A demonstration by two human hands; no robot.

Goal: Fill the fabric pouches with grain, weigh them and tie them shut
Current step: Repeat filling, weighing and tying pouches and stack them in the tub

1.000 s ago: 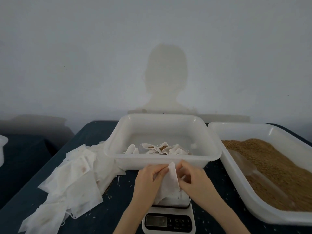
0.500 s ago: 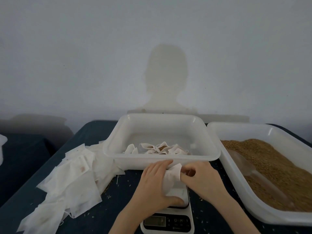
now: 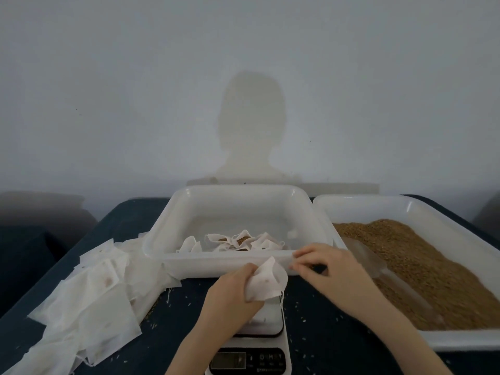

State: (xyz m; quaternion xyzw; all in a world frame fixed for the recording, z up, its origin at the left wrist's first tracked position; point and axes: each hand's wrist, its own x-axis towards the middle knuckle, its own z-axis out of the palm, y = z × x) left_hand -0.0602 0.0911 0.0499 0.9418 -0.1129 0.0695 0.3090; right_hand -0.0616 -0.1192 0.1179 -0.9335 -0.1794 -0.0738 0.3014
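Note:
My left hand [image 3: 232,292] grips a white fabric pouch [image 3: 267,282] bunched just above the platform of the white kitchen scale [image 3: 266,319]. A thin string hangs from the pouch's right side. My right hand [image 3: 324,269] is a little to the right of the pouch, its fingers curled and its fingertips pinched together. Whether a string is between them does not show. Brown grain [image 3: 405,263] fills the large white tray [image 3: 460,341] on the right, and a clear plastic scoop [image 3: 372,262] lies in it.
A white tub [image 3: 216,259] behind the scale holds several filled pouches [image 3: 243,242]. A heap of flat empty pouches [image 3: 89,290] lies on the left of the dark blue table [image 3: 324,334]. Loose grains are scattered round the scale. A wall stands close behind.
My right hand has let go of the pouch and drawn away to the right. My left hand has gathered the pouch into its grip and lifted it slightly off the scale.

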